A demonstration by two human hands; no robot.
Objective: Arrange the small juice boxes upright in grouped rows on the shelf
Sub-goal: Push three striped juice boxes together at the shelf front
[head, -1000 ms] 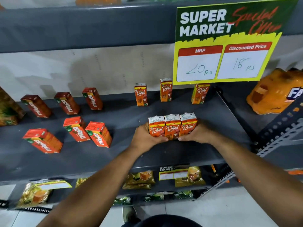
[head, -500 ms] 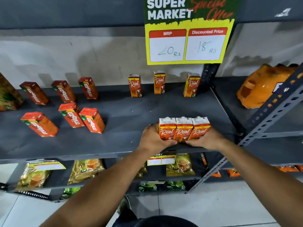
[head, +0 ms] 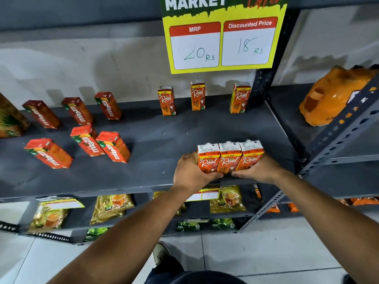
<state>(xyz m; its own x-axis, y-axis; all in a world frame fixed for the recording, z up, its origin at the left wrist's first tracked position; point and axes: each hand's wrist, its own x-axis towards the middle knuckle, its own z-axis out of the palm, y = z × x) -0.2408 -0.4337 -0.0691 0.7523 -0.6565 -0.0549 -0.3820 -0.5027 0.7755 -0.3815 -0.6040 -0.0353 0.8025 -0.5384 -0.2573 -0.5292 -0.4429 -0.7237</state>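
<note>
Three orange Real juice boxes (head: 229, 157) stand upright, pressed side by side in a row near the front edge of the dark grey shelf (head: 155, 144). My left hand (head: 191, 171) clasps the row's left end and my right hand (head: 259, 171) clasps its right end. Three more Real boxes stand apart along the back: one (head: 166, 101), a second (head: 198, 96) and a third (head: 240, 98). On the left, several red Maaza boxes (head: 112, 146) stand in two loose rows, spaced unevenly.
A yellow price sign (head: 222, 37) hangs above the back boxes. A slotted upright post (head: 336, 138) bounds the shelf on the right, with an orange bottle pack (head: 332, 97) beyond. A large carton (head: 10, 119) sits far left. Tea packets (head: 111, 208) fill the lower shelf.
The three Real boxes between my hands have come toward the front edge of the shelf, and the view has tilted downward. Both hands keep their hold on the row.
</note>
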